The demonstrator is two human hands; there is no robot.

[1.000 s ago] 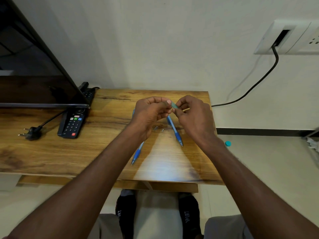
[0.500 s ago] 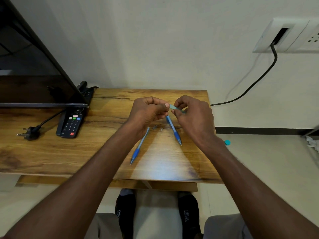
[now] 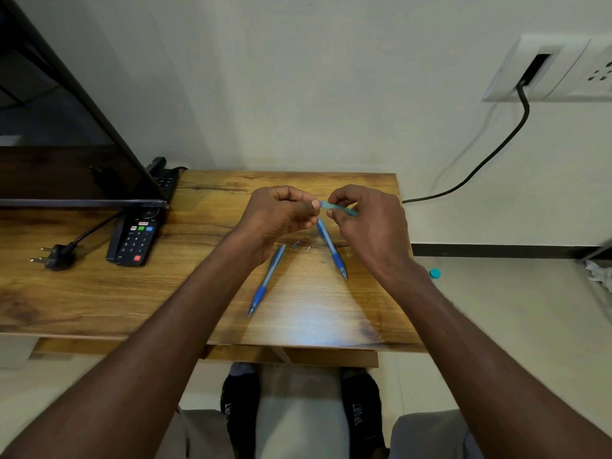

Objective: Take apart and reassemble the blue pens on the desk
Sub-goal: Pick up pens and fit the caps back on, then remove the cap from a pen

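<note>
Up above the wooden desk (image 3: 99, 293): left hand (image 3: 281, 215) and right hand (image 3: 371, 223), both curled, pinching opposite ends of a pale blue pen piece (image 3: 337, 208). Left grip at the near tip, right fingers wrapped round the other end; exact hold partly hidden by knuckles. Below, flat on the desk: one blue pen (image 3: 266, 281) slanting toward the near edge, a second blue pen (image 3: 332, 250) angled the other way, its upper end hidden behind the hands. Between the two pens, two tiny metal bits (image 3: 299, 246), too small to identify. Off to the left: black remote (image 3: 135, 240), loose plug (image 3: 54, 256), screen (image 3: 66, 144) overhanging the remote. On the floor to the right, a small teal cap (image 3: 434, 273).
</note>
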